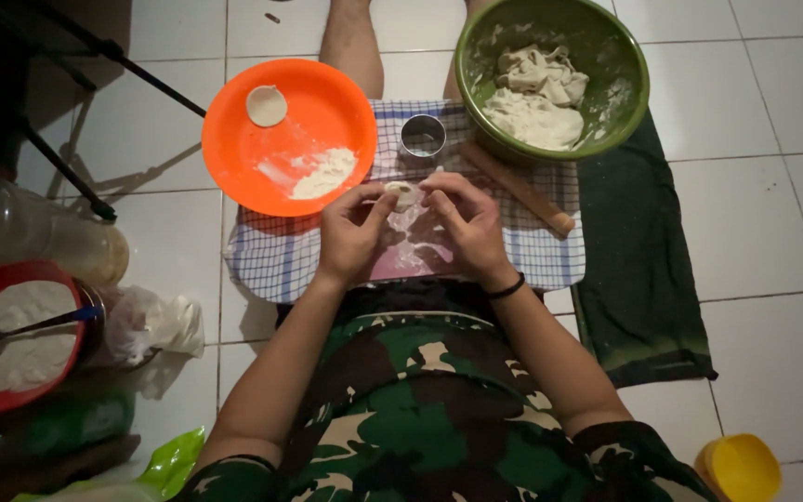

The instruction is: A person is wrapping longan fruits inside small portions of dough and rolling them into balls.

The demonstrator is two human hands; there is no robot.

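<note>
Camouflage shirt nearest lens. Left hand point(353, 231), right hand point(465, 218) pinch small dough piece point(405, 194) together above checked cloth point(276, 256). Judged soft, light, tear-prone, floury; grip at rim. Orange plate point(234, 139), green bowl point(626, 112) beyond.

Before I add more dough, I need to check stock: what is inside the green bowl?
The green bowl holds a heap of pale dough scraps, with flour smeared on its inner wall. Whatever lies beneath the heap is covered, so the bowl's bottom cannot be seen.
</note>
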